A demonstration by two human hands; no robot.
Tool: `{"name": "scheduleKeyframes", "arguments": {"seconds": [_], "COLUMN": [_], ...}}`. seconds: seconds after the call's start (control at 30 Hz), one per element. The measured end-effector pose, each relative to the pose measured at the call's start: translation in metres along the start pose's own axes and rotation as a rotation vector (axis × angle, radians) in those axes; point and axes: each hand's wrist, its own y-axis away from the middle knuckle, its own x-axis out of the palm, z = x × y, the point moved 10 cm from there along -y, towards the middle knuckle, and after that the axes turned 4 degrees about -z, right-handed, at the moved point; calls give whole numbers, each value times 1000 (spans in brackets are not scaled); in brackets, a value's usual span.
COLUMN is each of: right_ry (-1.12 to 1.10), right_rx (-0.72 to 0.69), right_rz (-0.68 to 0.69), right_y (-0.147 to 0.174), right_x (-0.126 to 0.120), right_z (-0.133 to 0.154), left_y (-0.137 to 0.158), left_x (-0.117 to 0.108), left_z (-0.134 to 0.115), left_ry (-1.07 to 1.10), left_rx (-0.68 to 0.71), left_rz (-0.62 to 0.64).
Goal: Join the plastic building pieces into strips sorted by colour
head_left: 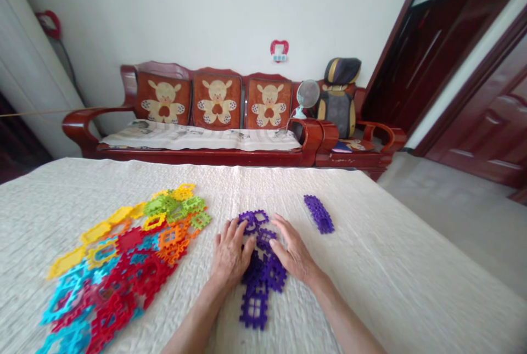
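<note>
Several purple plastic interlocking tiles (259, 282) lie in a loose heap on a cream quilted cloth (370, 288). My left hand (229, 255) rests flat on the heap's left side, fingers spread and touching the tiles. My right hand (293, 252) rests flat on its right side, fingers pointing toward the far tiles (254, 218). Neither hand grips anything. A short joined strip of purple tiles (319, 214) lies apart, beyond my right hand.
A spread of red, blue, orange, yellow and green tiles (123, 266) covers the cloth to the left. Behind stands a red wooden sofa (214, 123) with bear cushions, a small fan (307, 96) and a bag. Dark wooden doors (473, 96) stand right.
</note>
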Motion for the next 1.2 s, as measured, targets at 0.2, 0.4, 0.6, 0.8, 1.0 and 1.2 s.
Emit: {"name": "scheduleKeyframes", "arguments": {"seconds": [0.2,0.4,0.6,0.8,1.0,1.2], "right_ry": [76,196,267,375,173,28], "right_rx": [-52,70,22,162,58,144], "right_rz": [15,138,165,209,-133,-247], "right_y": [-4,-24,-38,-49,-42,6], "right_x": [7,21,25,30,-2,-38], "right_z": [2,-9,-3,-13,-18,-40], "left_y": [-3,-4,-3,-4,-4,-5], "left_x": [-4,-6,-5,-6,-6,-7], "left_z": [-8,-7,-8,-7,-7,-7], "left_ry": [25,60,60,59,65,64], "left_rx": [74,90,105,116,109,95], "left_rz": [-3,-31,-28,-49,-52,-38]}}
